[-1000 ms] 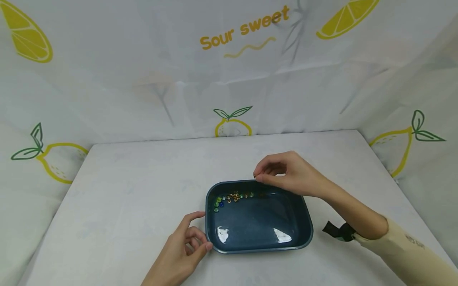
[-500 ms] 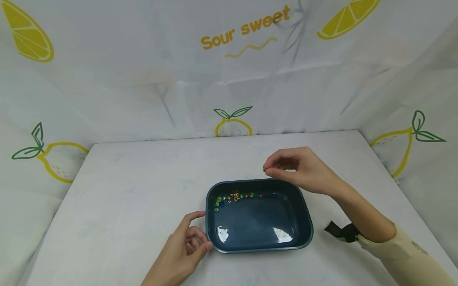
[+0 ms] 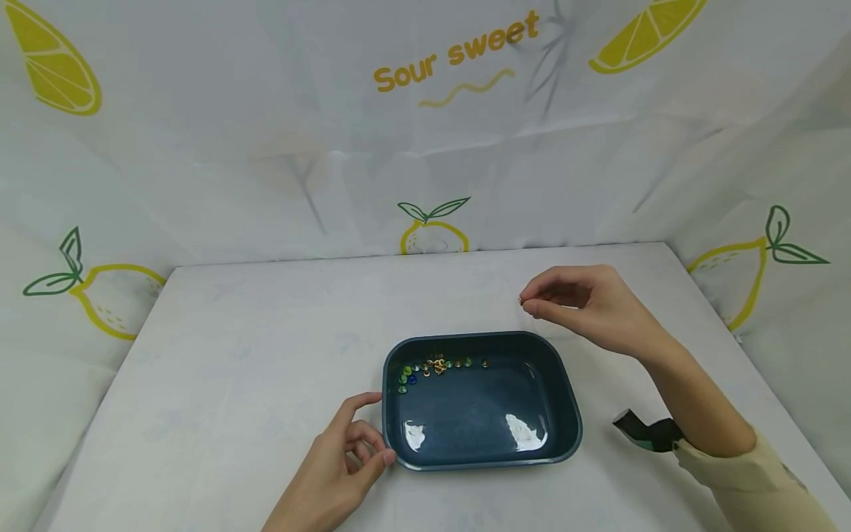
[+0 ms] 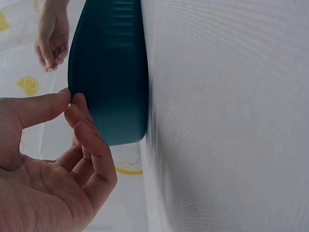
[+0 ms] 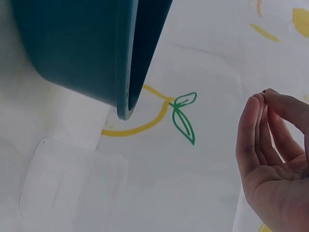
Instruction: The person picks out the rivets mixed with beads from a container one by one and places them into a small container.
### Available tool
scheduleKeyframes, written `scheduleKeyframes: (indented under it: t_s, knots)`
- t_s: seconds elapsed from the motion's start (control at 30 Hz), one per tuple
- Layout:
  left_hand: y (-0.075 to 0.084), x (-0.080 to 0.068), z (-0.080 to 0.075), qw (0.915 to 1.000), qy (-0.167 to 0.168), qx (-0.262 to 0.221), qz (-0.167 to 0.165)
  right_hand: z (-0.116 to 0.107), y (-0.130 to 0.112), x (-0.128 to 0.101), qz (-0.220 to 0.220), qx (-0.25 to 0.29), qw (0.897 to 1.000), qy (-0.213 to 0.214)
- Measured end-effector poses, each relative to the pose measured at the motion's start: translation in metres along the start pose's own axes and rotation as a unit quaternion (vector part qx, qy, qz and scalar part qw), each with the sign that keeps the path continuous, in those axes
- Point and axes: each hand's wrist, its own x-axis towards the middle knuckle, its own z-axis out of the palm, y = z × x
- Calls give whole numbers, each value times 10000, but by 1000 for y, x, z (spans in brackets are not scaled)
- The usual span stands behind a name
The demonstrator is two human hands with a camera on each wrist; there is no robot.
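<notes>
A dark blue-green rectangular tray [image 3: 479, 414] lies on the white table. Along its far left inside edge are several green, blue and amber glass beads [image 3: 402, 389] and a small heap of gold-coloured rings or charms [image 3: 439, 366]. My left hand [image 3: 339, 458] holds the tray's near left side, thumb at the rim [image 4: 72, 72] and curled fingers against the outer wall. Beyond the tray's far right corner, my right hand [image 3: 592, 307] is raised and pinches a tiny gold-coloured piece [image 3: 521, 301] between thumb and fingertips; most of it is hidden.
In the right wrist view a translucent, flat rectangular piece [image 5: 72, 183] lies beside the tray. A dark strap [image 3: 648, 432] hangs at the right sleeve. White cloth with lemon prints [image 3: 432, 236] stands behind the table and at both sides.
My right hand has moved right and a little away from me with the tiny piece, from over the tray's far rim to beyond it. The left hand and tray have stayed put.
</notes>
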Motion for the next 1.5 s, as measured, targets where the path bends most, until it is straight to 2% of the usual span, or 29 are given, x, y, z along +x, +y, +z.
scheduleKeyframes:
  t_s: [0.3,0.73,0.9,1.07,1.23,1.5]
  knots:
    - [-3,0,-1,9998,-32,-201,86,-10,13,-3,157,-34,9992,354]
    - [-3,-1,-1,9996,-46,-227,158,-24,33,-4,327,-490,9949,821]
    - [-3,-1,-2,9995,-48,-234,218,-27,40,-3,521,-587,9929,891]
    - [-4,-1,-2,9992,-74,-255,283,-29,50,-2,535,-754,9914,928]
    - [-4,0,-1,9994,-81,-224,251,-29,58,-2,711,-850,9890,981]
    - [-3,0,-2,9996,-73,-200,208,-30,70,-2,739,-1100,9867,944]
